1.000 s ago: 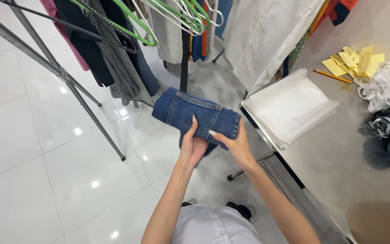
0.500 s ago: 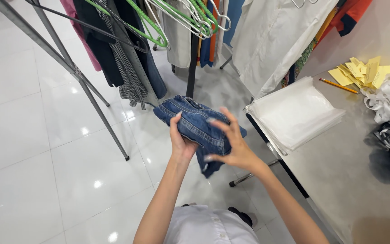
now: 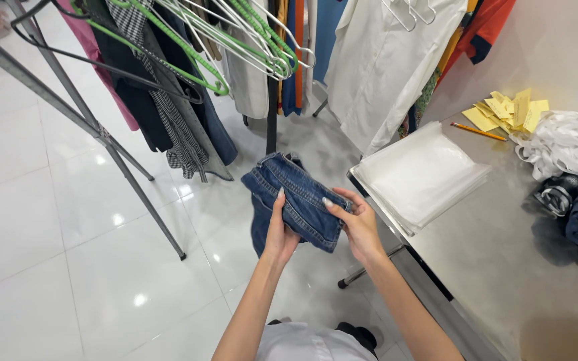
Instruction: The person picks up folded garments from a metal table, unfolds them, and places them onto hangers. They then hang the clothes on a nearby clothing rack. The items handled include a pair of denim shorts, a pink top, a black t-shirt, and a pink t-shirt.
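White tiles [image 3: 48, 220] below hands [image 3: 282, 234] gripping folded jeans [image 3: 296, 200]

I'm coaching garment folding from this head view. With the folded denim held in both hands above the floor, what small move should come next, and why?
Probably tuck in the hanging lower flap first. The left hand and right hand grip the folded denim garment in mid-air, but part of it droops below the left hand, so the bundle looks uneven. The steel table, at the person's right, has bare surface.
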